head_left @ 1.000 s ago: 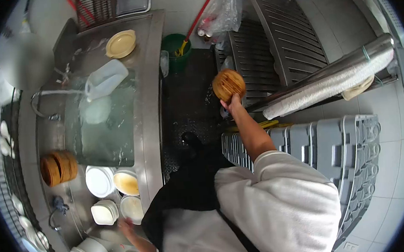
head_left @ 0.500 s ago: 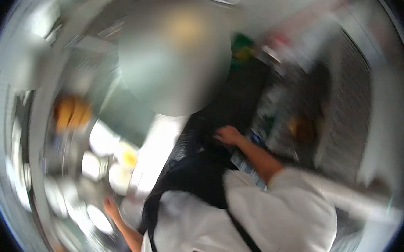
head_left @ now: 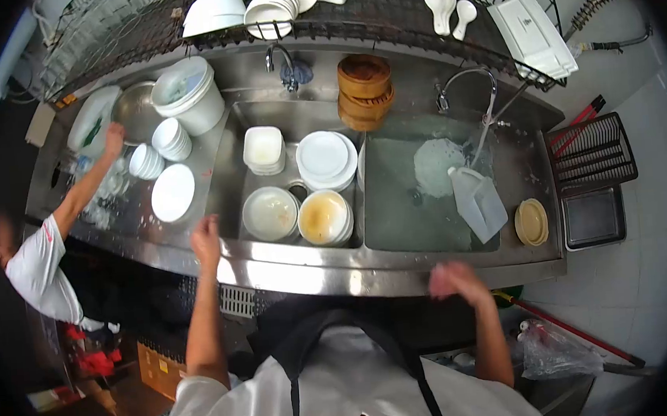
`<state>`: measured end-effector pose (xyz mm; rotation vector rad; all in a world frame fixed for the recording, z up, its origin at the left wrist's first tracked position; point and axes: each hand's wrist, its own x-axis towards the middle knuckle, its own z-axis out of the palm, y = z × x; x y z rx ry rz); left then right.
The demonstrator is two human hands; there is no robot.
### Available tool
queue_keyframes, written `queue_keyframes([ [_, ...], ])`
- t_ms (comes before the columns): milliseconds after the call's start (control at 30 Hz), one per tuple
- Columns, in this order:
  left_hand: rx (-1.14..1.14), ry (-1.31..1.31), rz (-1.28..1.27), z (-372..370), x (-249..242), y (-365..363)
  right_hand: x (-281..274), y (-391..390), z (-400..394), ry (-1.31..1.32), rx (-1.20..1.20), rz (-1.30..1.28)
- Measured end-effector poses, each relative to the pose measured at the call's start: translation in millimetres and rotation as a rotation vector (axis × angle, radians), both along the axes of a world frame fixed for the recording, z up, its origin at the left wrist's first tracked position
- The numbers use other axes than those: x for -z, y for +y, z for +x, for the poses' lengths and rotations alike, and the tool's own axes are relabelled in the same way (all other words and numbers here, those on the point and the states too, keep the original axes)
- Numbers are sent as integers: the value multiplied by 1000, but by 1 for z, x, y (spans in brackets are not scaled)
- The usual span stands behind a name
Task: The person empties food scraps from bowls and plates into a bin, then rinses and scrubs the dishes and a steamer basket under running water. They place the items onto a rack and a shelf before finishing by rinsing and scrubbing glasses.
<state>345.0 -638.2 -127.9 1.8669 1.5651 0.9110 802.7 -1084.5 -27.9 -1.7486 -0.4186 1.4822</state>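
My left hand (head_left: 206, 238) is over the front rim of the metal sink counter (head_left: 307, 265), left of the dish stacks. Its fingers look curled, with nothing visible in them. Smeared by motion, my right hand (head_left: 454, 279) hovers at the front edge below the water-filled basin (head_left: 408, 222); its fingers cannot be made out. Nearest my left hand are a white oval plate (head_left: 173, 194) and a stack of white bowls (head_left: 270, 214). Beside those stands another bowl stack with a yellow-stained top (head_left: 323, 217). A white plastic jug (head_left: 479, 204) leans in the basin under running water.
At the left, a co-worker's hand (head_left: 114, 137) reaches near a metal bowl (head_left: 137, 113) and white bucket (head_left: 186, 96). Bamboo steamers (head_left: 365, 90) stand behind the basins. A wire rack (head_left: 382, 11) with dishes hangs above. Right are a yellowish bowl (head_left: 532, 222) and black rack (head_left: 593, 153).
The view has swung round from a blurred aisle to face the sink counter. Both my hands are now in front of my body at its front edge.
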Motion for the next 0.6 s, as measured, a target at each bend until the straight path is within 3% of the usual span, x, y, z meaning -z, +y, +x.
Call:
queue_keyframes([
  [133, 238, -199, -56, 128, 21, 29, -20, 258, 61, -601, 313, 292],
  [233, 431, -413, -214, 255, 50, 63, -6, 421, 102, -1073, 518, 119],
  [267, 461, -483, -378, 301, 75, 84, -12, 455, 110, -1016, 449, -13],
  [300, 486, -548, -546, 343, 91, 100, -14, 476, 116, -951, 379, -143],
  [400, 240, -885, -1129, 430, 71, 123, -13, 487, 121, -1020, 389, -264],
  [467, 99, -1177, -1450, 466, 74, 135, -3, 473, 135, -991, 503, -258],
  [600, 358, -1471, -1349, 491, 88, 137, 13, 387, 123, -1041, 739, -10],
])
